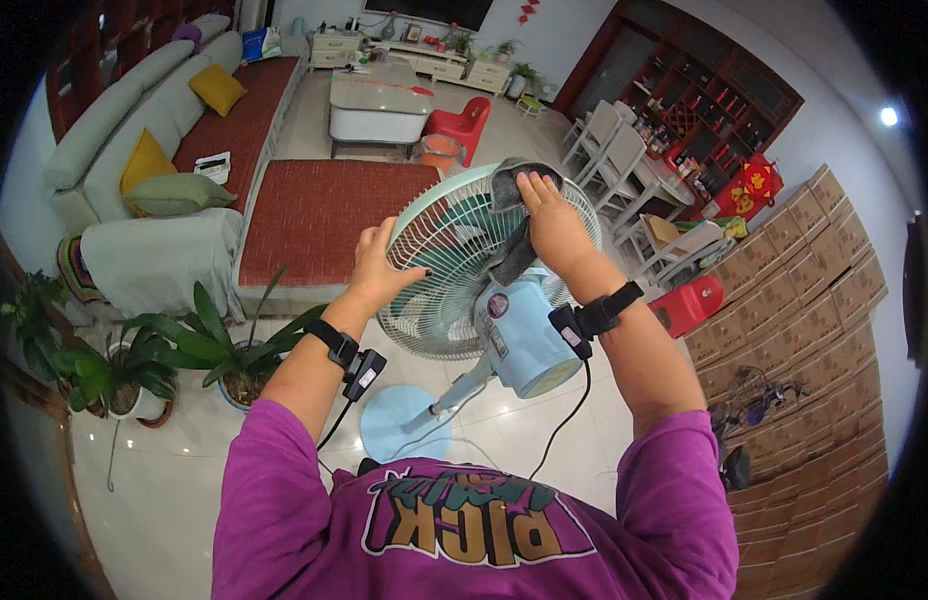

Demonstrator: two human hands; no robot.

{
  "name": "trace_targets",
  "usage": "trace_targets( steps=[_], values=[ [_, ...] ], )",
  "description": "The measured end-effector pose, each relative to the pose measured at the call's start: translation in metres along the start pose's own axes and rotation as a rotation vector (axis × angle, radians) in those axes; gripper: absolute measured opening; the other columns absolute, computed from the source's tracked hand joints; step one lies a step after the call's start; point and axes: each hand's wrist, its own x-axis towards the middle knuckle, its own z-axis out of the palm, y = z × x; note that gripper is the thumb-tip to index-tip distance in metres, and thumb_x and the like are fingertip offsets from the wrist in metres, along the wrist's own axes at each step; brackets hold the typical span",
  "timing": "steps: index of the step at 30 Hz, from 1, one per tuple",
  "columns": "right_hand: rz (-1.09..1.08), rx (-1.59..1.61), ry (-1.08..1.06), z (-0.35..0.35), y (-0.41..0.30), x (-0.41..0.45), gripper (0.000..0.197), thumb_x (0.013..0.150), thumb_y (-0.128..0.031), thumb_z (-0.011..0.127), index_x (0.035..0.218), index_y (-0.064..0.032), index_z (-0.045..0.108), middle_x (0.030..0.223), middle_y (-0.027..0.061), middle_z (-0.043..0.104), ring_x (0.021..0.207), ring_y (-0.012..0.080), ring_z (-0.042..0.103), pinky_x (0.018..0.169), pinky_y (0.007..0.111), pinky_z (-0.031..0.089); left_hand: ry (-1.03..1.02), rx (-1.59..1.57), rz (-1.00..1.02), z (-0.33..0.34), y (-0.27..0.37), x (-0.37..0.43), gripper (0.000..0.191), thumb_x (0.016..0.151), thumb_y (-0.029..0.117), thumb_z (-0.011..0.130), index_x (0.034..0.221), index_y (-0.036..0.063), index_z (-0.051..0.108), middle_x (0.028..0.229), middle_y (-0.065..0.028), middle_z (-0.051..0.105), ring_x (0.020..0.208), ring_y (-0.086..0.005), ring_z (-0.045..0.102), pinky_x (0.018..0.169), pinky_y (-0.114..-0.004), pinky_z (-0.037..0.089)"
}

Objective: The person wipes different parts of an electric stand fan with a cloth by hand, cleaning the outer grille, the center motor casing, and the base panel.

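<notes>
A pale blue pedestal fan stands before me, its round wire guard (pixel 415 319) tilted and its motor housing (pixel 535 345) turned towards me. My left hand (pixel 377 270) grips the guard's left rim, with the thumb spread over the rear wires. My right hand (pixel 557 229) presses a dark grey cloth (pixel 506 191) against the top of the guard; part of the cloth hangs down to the motor housing. Green blades (pixel 464 217) show through the wires. Below, a pole (pixel 445 397) runs down to a round base (pixel 377 424) on the tiled floor.
Potted plants (pixel 242 375) stand at the left, near a sofa (pixel 163 240) with red-brown covers. Stacked cardboard boxes (pixel 801 330) line the right side. A red chair (pixel 467 124), an orange bin (pixel 440 154) and a coffee table (pixel 381 94) are beyond the fan. A power cord crosses the floor.
</notes>
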Motion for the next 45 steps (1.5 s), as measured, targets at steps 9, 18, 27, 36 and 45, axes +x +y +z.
trace_targets(
  steps=[9,18,27,36,45],
  values=[
    [0.007,0.110,-0.189,0.010,-0.009,-0.035,0.037,0.073,0.000,0.046,0.109,0.0066,0.047,0.108,0.0193,0.051,0.098,0.0310,0.050,0.083,0.035,0.043,0.038,0.021,0.001,0.010,-0.014,0.006,0.079,0.057,0.019,0.076,0.124,0.0132,0.035,0.116,-0.0165,0.037,0.108,-0.0327,0.042,0.092,-0.041,0.037],
    [0.106,0.400,-0.326,-0.017,-0.020,-0.035,0.038,0.072,-0.003,0.045,0.108,0.0055,0.052,0.092,0.0251,0.058,0.084,0.0367,0.057,0.078,0.037,0.045,0.380,0.231,0.281,0.029,0.025,-0.040,0.081,0.064,0.021,0.072,0.129,0.0038,0.027,0.123,-0.0211,0.032,0.113,-0.0377,0.035,0.095,-0.043,0.031],
    [-0.109,0.586,-0.163,-0.045,-0.053,0.003,0.034,0.084,-0.025,0.048,0.106,0.0000,0.054,0.096,0.0218,0.058,0.089,0.0353,0.056,0.078,0.037,0.044,0.276,-0.780,0.092,0.032,0.049,-0.058,0.046,0.077,0.000,0.051,0.121,0.0008,0.040,0.103,-0.0138,0.056,0.095,-0.0212,0.055,0.085,-0.030,0.042],
    [0.245,0.199,0.049,0.024,0.027,0.048,0.049,0.086,-0.048,0.037,0.113,-0.0108,0.052,0.114,0.0116,0.052,0.108,0.0318,0.045,0.091,0.048,0.032,0.416,-0.029,0.394,0.030,0.035,-0.027,0.057,0.075,0.003,0.051,0.129,0.0073,0.034,0.121,-0.0204,0.043,0.109,-0.0380,0.043,0.094,-0.043,0.033],
    [0.237,0.111,0.097,0.031,0.025,0.049,0.045,0.085,-0.045,0.037,0.109,-0.0115,0.054,0.111,0.0111,0.054,0.105,0.0311,0.046,0.087,0.051,0.033,0.232,0.301,0.539,0.087,0.006,-0.061,0.049,0.073,0.004,0.048,0.122,0.0080,0.044,0.116,-0.0171,0.048,0.107,-0.0327,0.046,0.096,-0.042,0.032]
  ],
)
